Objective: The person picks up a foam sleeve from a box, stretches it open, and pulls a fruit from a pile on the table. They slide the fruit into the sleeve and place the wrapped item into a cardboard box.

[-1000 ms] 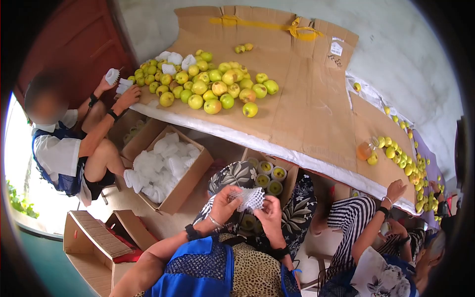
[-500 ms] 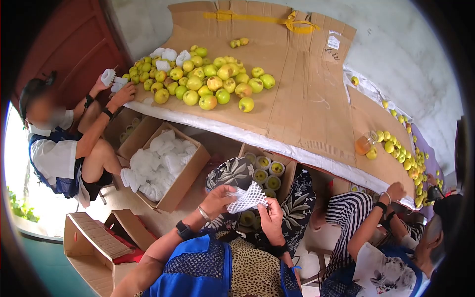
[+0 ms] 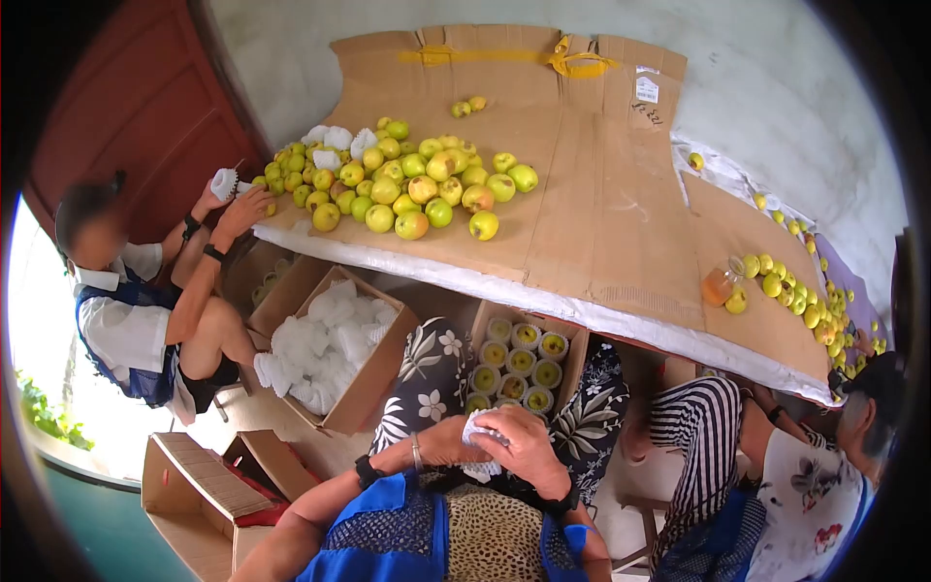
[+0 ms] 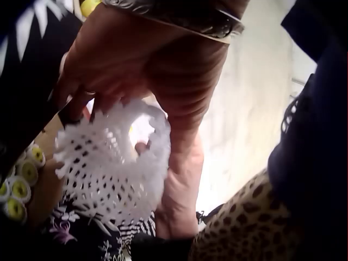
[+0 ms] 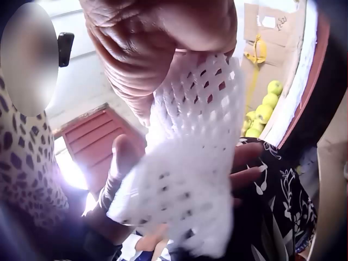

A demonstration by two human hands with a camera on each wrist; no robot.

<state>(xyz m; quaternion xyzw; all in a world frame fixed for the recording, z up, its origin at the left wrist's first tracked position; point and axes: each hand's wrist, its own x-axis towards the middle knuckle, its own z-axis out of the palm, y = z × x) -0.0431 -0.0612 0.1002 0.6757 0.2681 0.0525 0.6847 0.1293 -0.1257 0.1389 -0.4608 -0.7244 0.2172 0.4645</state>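
A white foam net sleeve is between my two hands, low in front of my lap. My right hand grips its upper end from above, as the right wrist view shows. My left hand holds the sleeve from the other side, thumb and fingers around it. In the left wrist view the sleeve is spread into a tube with a round opening. Just ahead of my hands, a cardboard box holds several apples in foam sleeves.
Loose apples are heaped on the cardboard-covered table. A box of white foam sleeves stands left of my knee. One person sits at the left, another at the right. An open carton lies at lower left.
The foam sleeve was stretched between both hands, the right fingers spread half a second ago. Now both hands are lower and closer together, the right over the sleeve. More wrapped apples show.
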